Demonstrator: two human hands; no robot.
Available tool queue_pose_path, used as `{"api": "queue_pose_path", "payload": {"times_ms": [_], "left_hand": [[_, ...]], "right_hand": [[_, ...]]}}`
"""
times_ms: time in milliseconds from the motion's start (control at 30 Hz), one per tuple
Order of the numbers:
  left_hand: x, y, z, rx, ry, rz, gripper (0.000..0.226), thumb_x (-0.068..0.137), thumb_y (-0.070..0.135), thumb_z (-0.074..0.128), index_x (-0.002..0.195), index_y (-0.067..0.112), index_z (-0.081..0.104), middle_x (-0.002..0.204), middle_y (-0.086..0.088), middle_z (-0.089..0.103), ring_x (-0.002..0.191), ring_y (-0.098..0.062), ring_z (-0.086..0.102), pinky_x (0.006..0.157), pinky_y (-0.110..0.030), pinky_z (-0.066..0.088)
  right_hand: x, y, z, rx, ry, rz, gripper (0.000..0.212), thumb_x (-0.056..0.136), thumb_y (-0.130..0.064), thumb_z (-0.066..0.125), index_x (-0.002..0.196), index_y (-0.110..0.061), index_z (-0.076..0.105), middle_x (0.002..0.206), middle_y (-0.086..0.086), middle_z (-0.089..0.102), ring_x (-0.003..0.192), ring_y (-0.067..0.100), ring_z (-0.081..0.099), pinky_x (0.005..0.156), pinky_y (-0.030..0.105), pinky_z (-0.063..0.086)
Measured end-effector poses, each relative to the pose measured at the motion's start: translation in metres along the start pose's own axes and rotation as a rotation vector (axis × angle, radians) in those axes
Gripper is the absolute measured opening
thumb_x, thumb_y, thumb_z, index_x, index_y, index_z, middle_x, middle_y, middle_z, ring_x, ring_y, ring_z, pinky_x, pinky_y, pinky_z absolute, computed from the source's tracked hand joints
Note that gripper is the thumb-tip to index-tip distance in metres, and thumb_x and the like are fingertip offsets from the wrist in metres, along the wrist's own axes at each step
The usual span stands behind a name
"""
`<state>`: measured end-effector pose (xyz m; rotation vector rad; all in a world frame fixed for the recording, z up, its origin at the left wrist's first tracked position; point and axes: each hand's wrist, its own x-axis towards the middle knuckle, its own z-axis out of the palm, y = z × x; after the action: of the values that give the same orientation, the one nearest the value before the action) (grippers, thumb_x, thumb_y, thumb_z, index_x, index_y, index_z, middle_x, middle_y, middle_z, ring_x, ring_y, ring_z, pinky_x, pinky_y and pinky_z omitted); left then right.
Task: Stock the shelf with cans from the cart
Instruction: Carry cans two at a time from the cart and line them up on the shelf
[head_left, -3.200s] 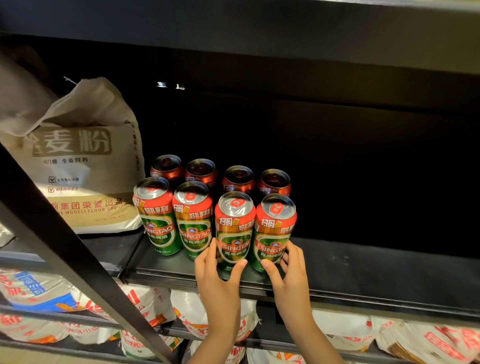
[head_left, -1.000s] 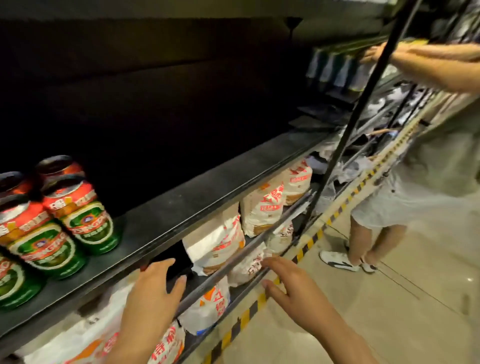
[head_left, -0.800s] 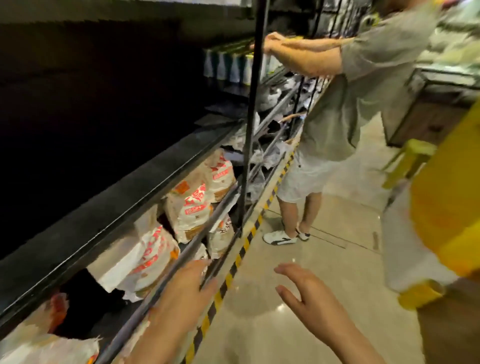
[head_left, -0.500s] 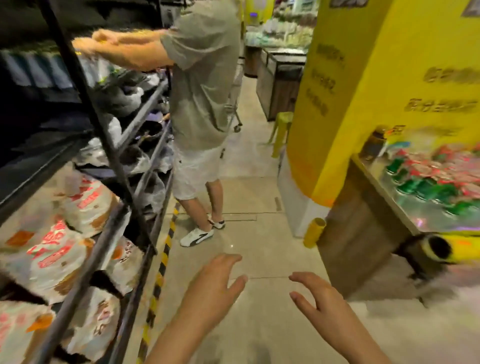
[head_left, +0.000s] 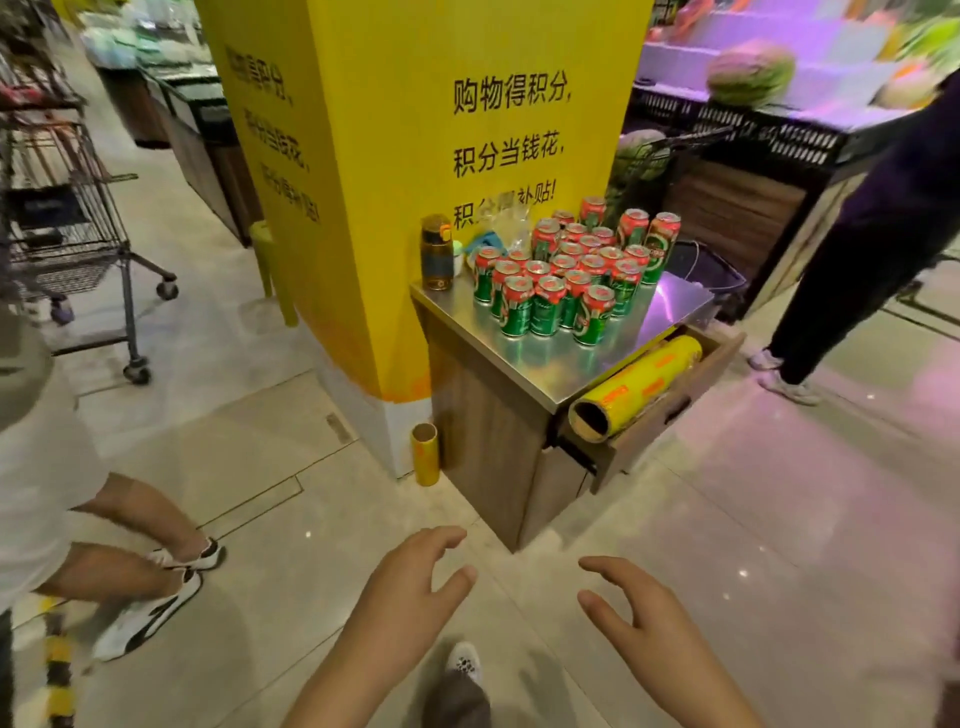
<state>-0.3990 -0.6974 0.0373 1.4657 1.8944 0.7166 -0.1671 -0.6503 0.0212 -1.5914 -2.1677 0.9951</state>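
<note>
Several green and red beer cans (head_left: 566, 275) stand clustered on the steel top of a wooden counter (head_left: 550, 364) beside a yellow pillar. My left hand (head_left: 410, 587) and my right hand (head_left: 639, 618) hover low in the view over the floor, well short of the counter. Both hold nothing, with fingers loosely spread and slightly bent. The shelf is out of view.
A yellow pillar (head_left: 405, 156) rises behind the counter. A yellow film roll (head_left: 628, 389) lies in an open drawer; a bottle (head_left: 436, 252) stands by the cans. A person's legs (head_left: 130, 545) are at left, another person (head_left: 872, 234) at right, a wire cart (head_left: 67, 208) far left.
The view has swung from the shelf with its stocked cans to the aisle and then the counter. Both hands let go of the shelved cans and now hang empty in front.
</note>
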Motion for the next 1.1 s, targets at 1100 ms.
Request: {"api": "queue_pose_path", "payload": {"times_ms": [1100], "left_hand": [[0.439,0.116,0.021,-0.066,0.043,-0.056,0.038,0.088,0.033,0.06,0.126,0.028,0.053,0.124,0.015,0.056,0.118,-0.001,0.049,0.098,-0.027,0.041]], "right_hand": [[0.42,0.093,-0.202,0.149,0.131,0.074,0.032,0.092,-0.028,0.058,0.124,-0.026,0.055,0.115,-0.017,0.051,0.111,0.002,0.046,0.09,0.023,0.037]]}}
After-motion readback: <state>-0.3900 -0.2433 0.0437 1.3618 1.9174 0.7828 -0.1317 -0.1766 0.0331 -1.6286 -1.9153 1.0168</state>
